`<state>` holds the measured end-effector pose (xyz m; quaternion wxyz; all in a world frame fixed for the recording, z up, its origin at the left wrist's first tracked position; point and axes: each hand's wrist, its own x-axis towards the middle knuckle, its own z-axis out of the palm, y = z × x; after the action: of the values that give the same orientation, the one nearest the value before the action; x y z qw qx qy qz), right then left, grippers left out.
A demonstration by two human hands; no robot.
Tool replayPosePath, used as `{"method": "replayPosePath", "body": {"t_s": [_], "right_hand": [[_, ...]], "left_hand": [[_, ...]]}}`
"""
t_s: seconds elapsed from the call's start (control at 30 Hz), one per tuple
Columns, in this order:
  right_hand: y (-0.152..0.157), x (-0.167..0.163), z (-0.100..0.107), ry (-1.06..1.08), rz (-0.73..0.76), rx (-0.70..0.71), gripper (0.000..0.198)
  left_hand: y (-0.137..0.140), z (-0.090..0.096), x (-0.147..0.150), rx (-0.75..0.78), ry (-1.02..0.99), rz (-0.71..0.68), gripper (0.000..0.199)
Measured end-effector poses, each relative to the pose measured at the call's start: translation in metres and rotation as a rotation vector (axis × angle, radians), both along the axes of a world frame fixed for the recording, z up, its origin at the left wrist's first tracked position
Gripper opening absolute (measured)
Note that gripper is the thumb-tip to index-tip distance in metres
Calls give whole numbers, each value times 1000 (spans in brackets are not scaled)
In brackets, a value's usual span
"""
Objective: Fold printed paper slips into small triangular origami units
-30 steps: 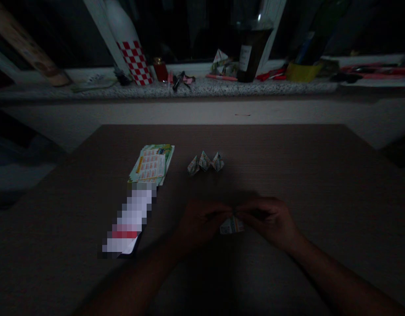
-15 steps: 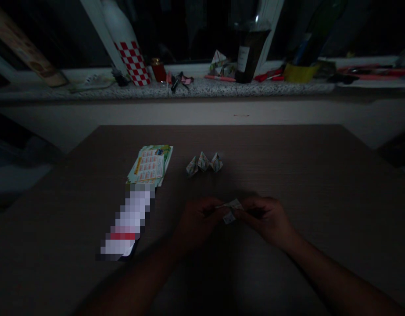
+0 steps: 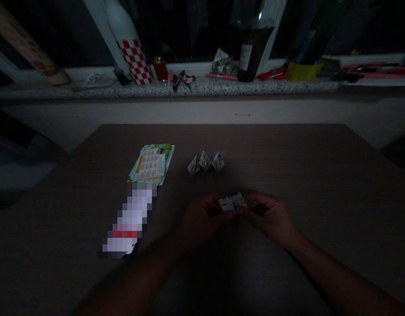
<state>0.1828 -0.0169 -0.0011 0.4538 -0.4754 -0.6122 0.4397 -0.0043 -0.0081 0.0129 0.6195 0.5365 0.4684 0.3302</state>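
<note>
Between my two hands is a small piece of folded printed paper [image 3: 233, 201], pale with coloured marks. My left hand [image 3: 202, 219] pinches its left and lower edge between thumb and fingers. On the opposite side, my right hand [image 3: 268, 215] grips the right edge with the thumb in front. The fingertips behind the paper are partly hidden and dim. Just beyond my hands, three folded paper pieces [image 3: 205, 161] with pointed tops stand in a row on the brown table [image 3: 288, 158].
A stack of printed sheets [image 3: 151, 164] lies left of the paper pieces. Nearer me is a phone [image 3: 131, 250], its screen blurred out. Behind the table, a stone windowsill [image 3: 209, 87] carries a checkered bottle [image 3: 134, 57], a dark labelled bottle [image 3: 253, 57] and a yellow container [image 3: 302, 70].
The paper in my hands has turned and now shows a wider, flatter face; the flap that hung down is no longer seen. Both hands stay close together with little movement.
</note>
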Motion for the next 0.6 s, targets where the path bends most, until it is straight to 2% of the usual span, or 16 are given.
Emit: {"method": "replayPosePath", "body": {"t_s": [0.2, 0.4, 0.6], "right_hand": [[0, -1, 0, -1, -21, 19, 17], [-1, 1, -2, -53, -40, 144, 6], [0, 4, 1, -41, -143, 187, 8]], "left_hand": [[0, -2, 0, -16, -71, 8, 27], [1, -8, -3, 162, 110, -14, 18], [0, 1, -7, 180, 104, -23, 34]]}}
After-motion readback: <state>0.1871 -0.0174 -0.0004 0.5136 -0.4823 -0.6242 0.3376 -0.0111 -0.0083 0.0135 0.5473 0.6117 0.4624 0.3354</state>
